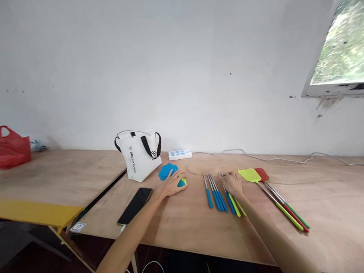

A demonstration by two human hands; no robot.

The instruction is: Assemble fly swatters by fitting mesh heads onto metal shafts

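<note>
Loose blue fly swatter heads [166, 171] lie in a small pile on the table. My left hand [172, 184] is beside them, its thumb and fingers closed around yellow-green and blue swatter heads [182, 182]. Right of it lie several blue fly swatter handles [220, 201] with thin metal rods pointing to the wall. My right hand [231, 183] is closed over the rods of a second group, where a blue handle and yellow-green handles [234, 206] show under the wrist. Farther right rest assembled fly swatters, with a yellow-green head [250, 175] and a red head [262, 174].
A black phone [135, 205] on a cable lies left of my left forearm. Behind it stands a white bag [140, 158] with black straps. A power strip [179, 154] and its cord run along the wall. A red plastic bag [9, 148] sits on the left table.
</note>
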